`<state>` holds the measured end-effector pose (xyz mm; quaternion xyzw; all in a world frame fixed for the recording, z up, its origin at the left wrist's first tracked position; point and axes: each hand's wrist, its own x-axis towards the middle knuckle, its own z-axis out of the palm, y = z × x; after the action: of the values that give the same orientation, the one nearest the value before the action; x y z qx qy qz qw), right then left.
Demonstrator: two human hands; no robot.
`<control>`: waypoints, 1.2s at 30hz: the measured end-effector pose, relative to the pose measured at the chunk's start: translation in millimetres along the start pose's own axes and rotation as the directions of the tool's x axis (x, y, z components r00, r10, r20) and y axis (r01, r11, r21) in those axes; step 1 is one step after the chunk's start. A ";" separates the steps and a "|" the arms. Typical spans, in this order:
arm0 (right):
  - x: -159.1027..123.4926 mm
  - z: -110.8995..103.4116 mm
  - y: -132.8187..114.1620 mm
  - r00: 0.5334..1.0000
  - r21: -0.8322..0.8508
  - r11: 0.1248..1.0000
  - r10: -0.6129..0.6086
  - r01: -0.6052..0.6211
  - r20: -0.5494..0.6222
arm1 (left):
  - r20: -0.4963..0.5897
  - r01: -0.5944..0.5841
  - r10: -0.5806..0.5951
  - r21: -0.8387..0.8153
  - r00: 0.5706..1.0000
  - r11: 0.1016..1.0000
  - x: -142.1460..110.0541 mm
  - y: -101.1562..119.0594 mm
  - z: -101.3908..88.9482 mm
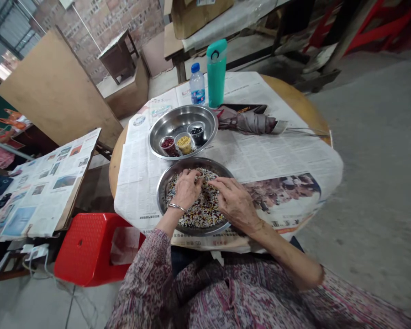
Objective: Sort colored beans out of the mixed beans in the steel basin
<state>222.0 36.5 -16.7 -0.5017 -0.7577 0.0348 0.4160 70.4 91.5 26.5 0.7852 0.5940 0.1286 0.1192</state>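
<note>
In front of me is a steel basin with mixed beans and grains, white, yellow, dark red and black. My left hand, a bracelet at its wrist, dips into the left part of the mix with its fingers curled together. Over the right side of the basin, my right hand has thumb and forefinger drawn into a pinch. Whatever either hand holds is too small to make out. Just behind, a second steel basin contains clear cups of red beans, yellow beans and black beans.
Newspaper covers the round table. A water bottle, a teal flask and a folded umbrella are beyond the basins. To the left are a red stool and another newspaper-covered table, where a person's hand shows.
</note>
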 end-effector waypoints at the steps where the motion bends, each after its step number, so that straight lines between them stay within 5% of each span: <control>1: -0.2 -0.2 0.2 1.000 0.010 1.000 -0.001 0.001 -0.009 | 0.025 -0.048 0.050 -0.047 0.998 0.998 -2.0 -0.4 -0.9; 11: -2.6 -1.2 1.0 0.998 0.145 0.989 0.036 -0.027 -0.055 | 0.156 -0.274 0.314 -0.233 0.937 0.933 -69.1 12.7 -17.9; 18: -1.6 -0.5 -0.2 0.991 0.139 0.988 0.076 -0.061 -0.110 | -0.096 -0.141 0.135 -0.058 0.986 0.988 -29.1 10.7 -9.6; 24: 0.4 -2.4 -2.2 0.984 0.179 0.978 0.128 -0.104 -0.123 | 0.097 -0.153 0.151 0.008 0.984 0.988 0.4 24.6 4.0; 29: -1.0 -3.6 -0.2 0.988 0.188 0.977 0.118 -0.098 -0.100 | 0.251 -0.249 0.246 -0.024 0.936 0.968 -12.0 35.1 4.3; 36: -0.8 -4.3 -0.3 0.992 0.173 0.982 0.096 -0.080 -0.086 | 0.298 -0.442 0.408 0.053 0.863 0.895 -40.5 21.8 -10.5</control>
<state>224.8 34.2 -14.2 -0.4987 -0.7085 0.0940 0.4903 75.9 47.0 41.3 0.9126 0.3897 0.0040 0.1233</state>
